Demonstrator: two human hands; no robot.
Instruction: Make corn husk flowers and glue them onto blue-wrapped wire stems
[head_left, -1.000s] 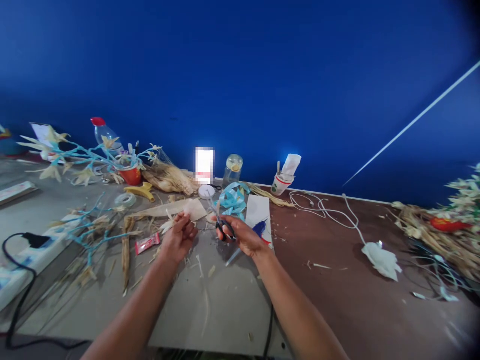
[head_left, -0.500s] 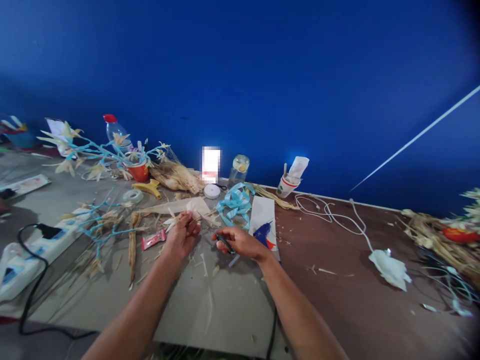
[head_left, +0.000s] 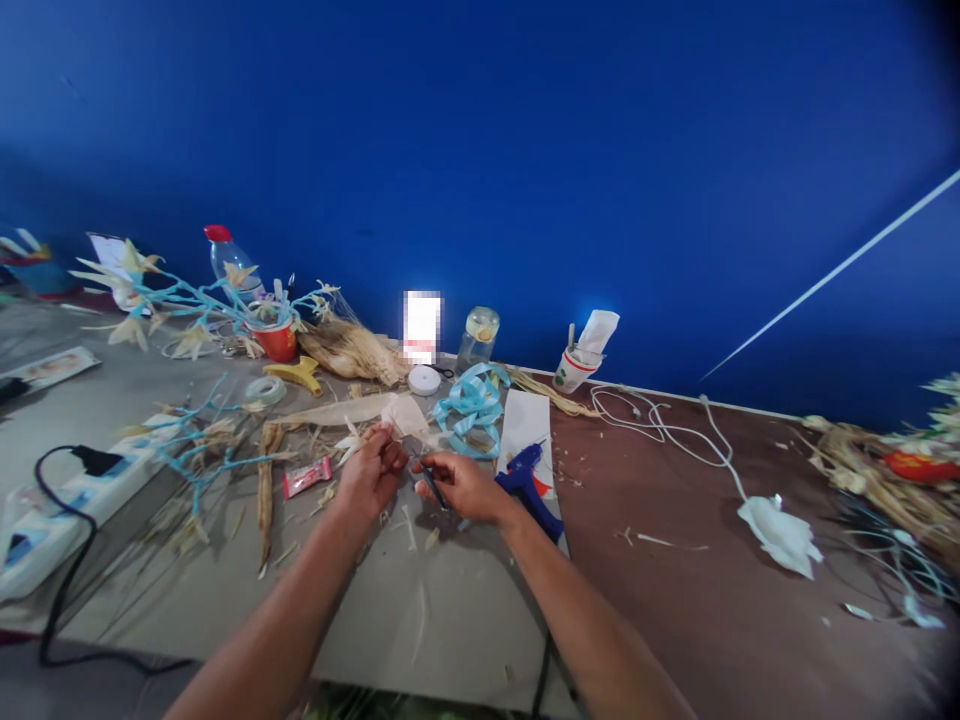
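My left hand [head_left: 370,470] is closed, with a pale husk flower [head_left: 348,438] pinched in its fingers; its petals poke out on the left side. In my right hand [head_left: 471,488] is a pair of scissors [head_left: 433,486] with dark handles. The blades point toward my left fingers, and their tips are hard to make out there. A blue glue gun [head_left: 529,482] lies by my right wrist on a white card [head_left: 525,420]. Beyond my hands are a flat strip of husk [head_left: 352,410] and a loose heap of light-blue ribbon [head_left: 472,405].
To the left lie a white power strip [head_left: 90,500], blue-wrapped stems [head_left: 199,465] and a red wrapper [head_left: 306,478]. Flower branches stand in a red cup [head_left: 276,342]. A glass jar [head_left: 478,340] and a white cup [head_left: 576,370] stand along the wall. White cables [head_left: 675,432] trail right.
My right hand has shifted left, bringing the scissors closer to my left fingers. More of the glue gun shows beside my right wrist. My left hand has moved only slightly.
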